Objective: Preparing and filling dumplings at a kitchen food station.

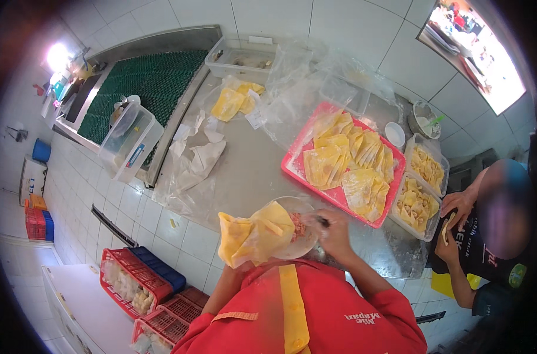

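Yellow dough wrapper sheets (255, 234) lie draped over my left hand (238, 271), which is mostly hidden beneath them. A narrow strip of dough (268, 225) rests on top of the sheets. Pink minced filling (298, 228) shows in a round bowl (306, 248) close to my body, its left part covered by the sheets. Over the bowl's right side, my right hand (335, 236) grips a utensil with a dark handle (323, 221); its far end is blurred. Beyond the bowl, a pink tray (326, 189) carries several floury stacks of wrappers (323, 163).
Two plastic containers of folded dumplings (416, 205) stand right of the tray, beside a co-worker's hands (454, 212) folding dough. Crumpled plastic (197, 155) and wrappers (228, 104) lie on the metal table (250, 159). A clear bin (129, 144) overhangs the green-matted surface (162, 73).
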A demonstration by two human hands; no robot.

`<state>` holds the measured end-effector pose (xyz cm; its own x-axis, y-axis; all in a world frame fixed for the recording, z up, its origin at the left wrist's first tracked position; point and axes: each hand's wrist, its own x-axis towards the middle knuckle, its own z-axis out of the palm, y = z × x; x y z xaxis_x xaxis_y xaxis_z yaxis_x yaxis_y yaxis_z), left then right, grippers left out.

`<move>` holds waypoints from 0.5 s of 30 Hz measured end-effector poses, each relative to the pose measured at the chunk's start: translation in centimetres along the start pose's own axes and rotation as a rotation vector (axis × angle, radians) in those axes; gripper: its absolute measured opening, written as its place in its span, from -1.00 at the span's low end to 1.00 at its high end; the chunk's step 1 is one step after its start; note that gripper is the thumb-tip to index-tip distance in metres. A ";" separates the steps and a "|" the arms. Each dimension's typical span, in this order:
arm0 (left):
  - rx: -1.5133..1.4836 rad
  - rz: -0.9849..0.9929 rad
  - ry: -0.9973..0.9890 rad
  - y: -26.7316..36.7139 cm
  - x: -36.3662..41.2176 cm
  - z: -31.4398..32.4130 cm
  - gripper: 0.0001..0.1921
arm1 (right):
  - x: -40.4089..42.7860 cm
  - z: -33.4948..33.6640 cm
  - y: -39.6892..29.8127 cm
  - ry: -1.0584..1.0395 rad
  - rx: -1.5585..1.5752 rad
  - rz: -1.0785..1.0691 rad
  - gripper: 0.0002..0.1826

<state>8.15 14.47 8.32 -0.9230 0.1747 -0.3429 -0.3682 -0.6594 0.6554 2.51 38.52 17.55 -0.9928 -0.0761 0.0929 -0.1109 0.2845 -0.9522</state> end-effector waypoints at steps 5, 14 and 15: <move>0.269 0.143 -0.050 2.2 -0.5 1.5 -0.48 | 0.4 3.8 -2.8 -0.136 -0.063 0.000 -0.73; 2.128 0.416 -0.549 9.6 0.0 5.9 -0.47 | 0.2 5.0 1.2 -0.360 0.201 0.178 -0.65; 1.745 0.308 -0.391 11.4 -0.5 10.3 -0.43 | 0.1 5.9 1.3 -0.350 0.461 0.137 -0.65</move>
<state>3.26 14.39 22.87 -0.8485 0.5208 -0.0945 0.3584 0.6968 0.6213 2.57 33.27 14.61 -0.9136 -0.4012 -0.0664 0.1260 -0.1241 -0.9842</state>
